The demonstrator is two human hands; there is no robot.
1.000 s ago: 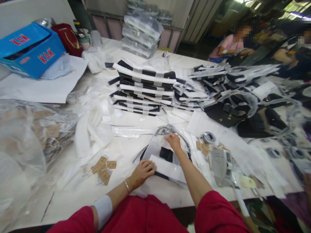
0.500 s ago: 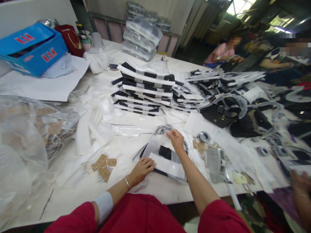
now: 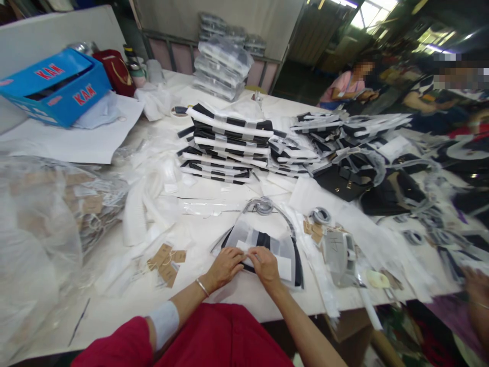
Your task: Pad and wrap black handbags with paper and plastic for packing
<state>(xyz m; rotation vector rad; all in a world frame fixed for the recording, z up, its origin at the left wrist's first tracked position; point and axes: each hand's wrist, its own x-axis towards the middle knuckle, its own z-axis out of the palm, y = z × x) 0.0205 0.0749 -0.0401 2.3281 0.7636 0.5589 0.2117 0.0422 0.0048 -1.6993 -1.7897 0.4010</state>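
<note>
In front of me lies a black handbag (image 3: 296, 265), flat and partly wrapped in translucent film, its handle wrapped in grey plastic at the top. Across the lower part of the bag runs a white wrapping sheet (image 3: 280, 266). My left hand (image 3: 225, 266) rests at the bag's lower left, its fingers bent and closed at the sheet's edge. Right beside it, my right hand (image 3: 265, 267) pinches the same edge with thumb and forefinger. The fingertips of both hands nearly touch. What exactly lies between them is partly hidden.
Stacked black-and-white wrapped bags (image 3: 229, 142) stand beyond the handbag. Brown tags (image 3: 166, 262) lie to the left, a grey tape dispenser (image 3: 336, 257) to the right. A blue box (image 3: 57, 86) sits far left. A co-worker's hand (image 3: 477, 285) shows at the right edge.
My right hand has come down from the top of the bag to its lower edge, beside my left hand. The dark strap and grey film on the bag now show more openly.
</note>
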